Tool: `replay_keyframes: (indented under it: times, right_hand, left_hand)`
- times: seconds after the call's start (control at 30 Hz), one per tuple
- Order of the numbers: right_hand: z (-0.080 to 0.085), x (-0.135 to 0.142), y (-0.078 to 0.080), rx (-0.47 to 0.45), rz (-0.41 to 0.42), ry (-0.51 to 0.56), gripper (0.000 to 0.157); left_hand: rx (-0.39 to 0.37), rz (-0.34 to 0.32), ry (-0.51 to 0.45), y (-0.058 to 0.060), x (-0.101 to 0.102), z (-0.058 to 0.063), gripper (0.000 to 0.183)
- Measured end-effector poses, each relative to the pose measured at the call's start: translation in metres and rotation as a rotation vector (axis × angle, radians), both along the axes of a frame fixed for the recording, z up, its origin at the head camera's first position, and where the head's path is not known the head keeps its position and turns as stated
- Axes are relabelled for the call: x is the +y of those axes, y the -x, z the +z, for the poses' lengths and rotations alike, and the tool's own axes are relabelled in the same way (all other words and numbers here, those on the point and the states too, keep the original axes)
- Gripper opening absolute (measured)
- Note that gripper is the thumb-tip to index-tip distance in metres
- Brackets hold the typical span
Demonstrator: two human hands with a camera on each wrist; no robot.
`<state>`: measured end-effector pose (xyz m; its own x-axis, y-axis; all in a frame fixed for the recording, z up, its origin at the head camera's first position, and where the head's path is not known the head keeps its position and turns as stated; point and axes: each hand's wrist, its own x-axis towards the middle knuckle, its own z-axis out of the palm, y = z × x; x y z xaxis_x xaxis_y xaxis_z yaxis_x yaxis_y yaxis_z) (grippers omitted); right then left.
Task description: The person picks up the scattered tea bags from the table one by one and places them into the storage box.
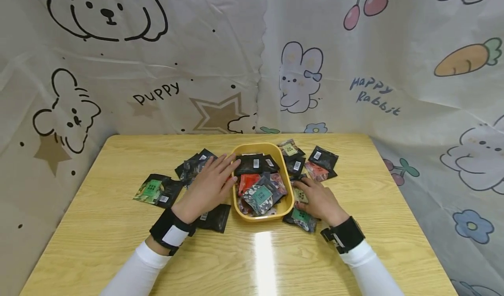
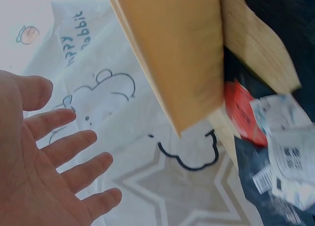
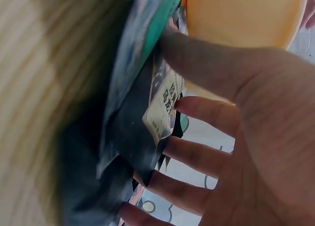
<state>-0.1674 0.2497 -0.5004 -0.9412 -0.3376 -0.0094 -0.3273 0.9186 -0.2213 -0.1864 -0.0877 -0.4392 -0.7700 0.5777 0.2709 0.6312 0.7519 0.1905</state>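
A yellow plastic basket stands at mid-table, holding several small packets, black, red and one green-labelled packet on top. My left hand hovers over the basket's left side with fingers spread and nothing in them; its bare palm shows in the left wrist view. To the right of the basket, my right hand rests on a yellow-labelled packet. Its thumb and fairly straight fingertips touch the packets there. A green-labelled packet lies just under that hand's near side.
Left of the basket lie more packets: a green one, a black one below my left wrist, and a dark pile. Several others, including a black packet, lie at the right. A printed cloth hangs behind the wooden table.
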Motion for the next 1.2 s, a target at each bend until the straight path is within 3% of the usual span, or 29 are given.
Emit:
replay_keyframes:
  times: [0.2, 0.37, 0.53, 0.67, 0.77, 0.97, 1.1, 1.2]
  right_hand:
    - [0.002, -0.005, 0.003, 0.079, -0.051, -0.006, 0.077]
    - [0.005, -0.003, -0.002, 0.161, -0.076, 0.075, 0.059]
    - [0.013, -0.001, -0.01, 0.186, -0.126, 0.15, 0.027]
    - [0.025, 0.0, -0.019, 0.233, -0.189, 0.202, 0.018]
    - [0.038, -0.001, -0.025, 0.301, -0.213, 0.251, 0.015]
    - [0.059, -0.006, -0.027, 0.421, -0.136, 0.312, 0.019]
    - [0.063, -0.016, -0.025, 0.439, -0.048, 0.334, 0.031]
    - [0.062, -0.024, -0.022, 0.471, 0.028, 0.354, 0.031]
  left_hand:
    - [0.0, 0.03, 0.003, -0.007, -0.021, -0.004, 0.052]
    - [-0.03, 0.03, 0.014, -0.014, -0.034, -0.016, 0.061]
    - [-0.175, -0.012, 0.097, -0.029, -0.044, -0.032, 0.069]
    - [-0.31, -0.052, 0.138, -0.041, -0.049, -0.046, 0.07]
    - [-0.355, -0.042, 0.128, -0.046, -0.051, -0.053, 0.067]
    - [-0.291, -0.051, 0.135, -0.049, -0.052, -0.06, 0.053]
    - [-0.202, -0.054, 0.147, -0.052, -0.05, -0.065, 0.047]
    - [-0.159, -0.051, 0.136, -0.054, -0.048, -0.065, 0.042]
